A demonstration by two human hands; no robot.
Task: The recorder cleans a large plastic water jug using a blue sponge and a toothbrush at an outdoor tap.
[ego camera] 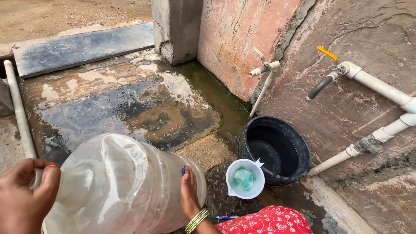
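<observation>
Left hand (21,197) is nearest the camera, bottom-left corner, fingers curled shut around the neck end of a big clear jug (123,184). The cap or mouth is hidden under the fingers. Jug lies tilted on its side, neck toward the person, base pointing away toward the wet slab (117,102). It looks mostly empty, with cloudy plastic and glare on the upper side.

Right hand (189,195) is flat and open, palm pressed against the jug's base end, fingers pointing up. Not gripping, just bracing. Bangles (197,220) sit on that wrist. A small blue thing shows at the fingertips; can't tell what it is.

Just right of the right hand is a white mug (245,178) with a handle and spout, standing upright on the ground, with something pale green inside. It touches or overlaps the rim of a black bucket (303,151), which stands against the wall under the taps. Bucket interior is dark; water level can't be read.

Above the bucket: a white tap (261,69) on a thin riser, and a second tap (323,82) with a yellow lever and a dark spout, fed by white pipes (381,86) running along the wall. No water visibly flowing.

Red patterned cloth (268,221) at the bottom edge, by the right wrist. A white pipe (19,112) lies along the left side of the slab.
</observation>
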